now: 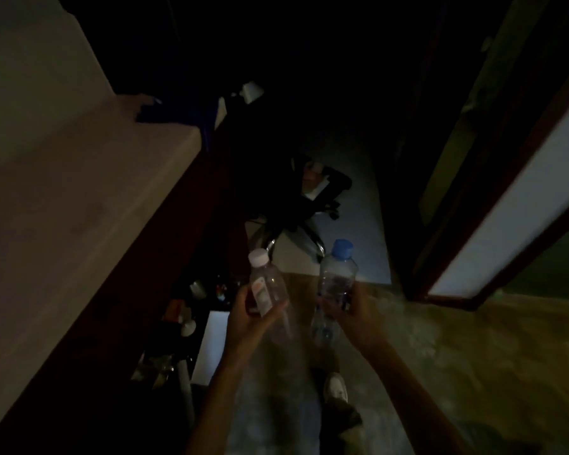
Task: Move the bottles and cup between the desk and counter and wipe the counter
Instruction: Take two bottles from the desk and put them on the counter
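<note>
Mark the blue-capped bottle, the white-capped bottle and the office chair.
clear plastic blue-capped bottle (pixel 337 274): head view, upper body.
clear plastic white-capped bottle (pixel 270 284): head view, labelled body.
black office chair (pixel 309 188): head view, seat.

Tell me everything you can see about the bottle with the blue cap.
The bottle with the blue cap is clear, thin plastic by its look, with a round blue screw cap closed on top. It seems mostly empty, though the dim light makes that unsure. It is held in the air above the floor, tilted slightly, cap pointing away from the person. The right hand grips its lower body; nothing else touches it.
</note>
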`<action>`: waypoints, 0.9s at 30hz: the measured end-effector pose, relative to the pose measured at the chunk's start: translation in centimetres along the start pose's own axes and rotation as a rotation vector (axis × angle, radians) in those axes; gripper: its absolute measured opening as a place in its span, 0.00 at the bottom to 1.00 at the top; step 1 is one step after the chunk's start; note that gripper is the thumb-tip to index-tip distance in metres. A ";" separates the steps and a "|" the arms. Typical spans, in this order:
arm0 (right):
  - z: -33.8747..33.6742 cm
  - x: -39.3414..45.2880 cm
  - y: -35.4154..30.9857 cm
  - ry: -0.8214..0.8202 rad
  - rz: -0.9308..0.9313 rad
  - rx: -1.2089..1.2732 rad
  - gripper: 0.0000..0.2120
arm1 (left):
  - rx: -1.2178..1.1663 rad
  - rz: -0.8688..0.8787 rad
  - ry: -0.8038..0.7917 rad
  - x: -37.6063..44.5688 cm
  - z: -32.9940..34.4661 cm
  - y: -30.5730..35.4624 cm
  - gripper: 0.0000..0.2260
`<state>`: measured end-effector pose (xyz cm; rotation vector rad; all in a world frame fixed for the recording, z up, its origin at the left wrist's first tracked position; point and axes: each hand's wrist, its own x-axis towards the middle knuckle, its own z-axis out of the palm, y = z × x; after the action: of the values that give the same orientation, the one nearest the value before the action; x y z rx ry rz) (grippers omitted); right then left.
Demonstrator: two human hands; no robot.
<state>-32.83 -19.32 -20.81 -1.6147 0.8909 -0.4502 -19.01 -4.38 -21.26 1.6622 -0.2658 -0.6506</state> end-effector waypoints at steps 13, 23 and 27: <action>10.8 32.4 -27.3 -0.530 -0.428 0.157 0.23 | 0.124 0.432 0.504 20.8 -6.5 25.3 0.14; 27.7 43.4 -41.8 -0.771 -0.645 0.167 0.27 | 0.282 0.502 0.916 33.0 -21.5 32.6 0.19; 33.7 47.7 -43.5 -0.791 -0.640 0.102 0.24 | 0.263 0.436 0.966 37.9 -24.1 32.9 0.21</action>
<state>34.57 -31.66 3.82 -1.7526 -0.2497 -0.2374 31.20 -10.76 2.02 1.8961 0.0018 0.5522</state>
